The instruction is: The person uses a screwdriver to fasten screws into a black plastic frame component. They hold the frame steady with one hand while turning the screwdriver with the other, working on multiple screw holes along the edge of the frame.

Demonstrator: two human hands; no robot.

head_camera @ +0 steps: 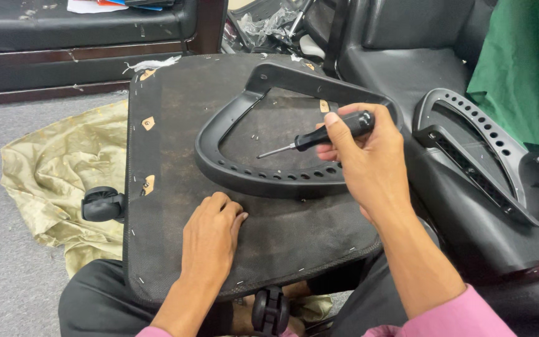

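Note:
An upturned chair seat base (169, 206), covered in dark fabric, lies across my lap. On it rests a black plastic armrest (238, 168), a curved loop with a row of holes along its near edge. My right hand (363, 159) holds a screwdriver (319, 136) with a black handle, its metal tip pointing left inside the armrest loop, above the fabric. My left hand (210, 240) lies flat on the seat base just below the armrest, fingers curled, holding nothing.
A second black armrest (500, 162) lies on a black chair part at the right. Green cloth (525, 75) hangs at far right. A crumpled gold cloth (57, 181) covers the grey floor at left, beside a caster wheel (102, 204). Another caster (271, 310) sits below the seat.

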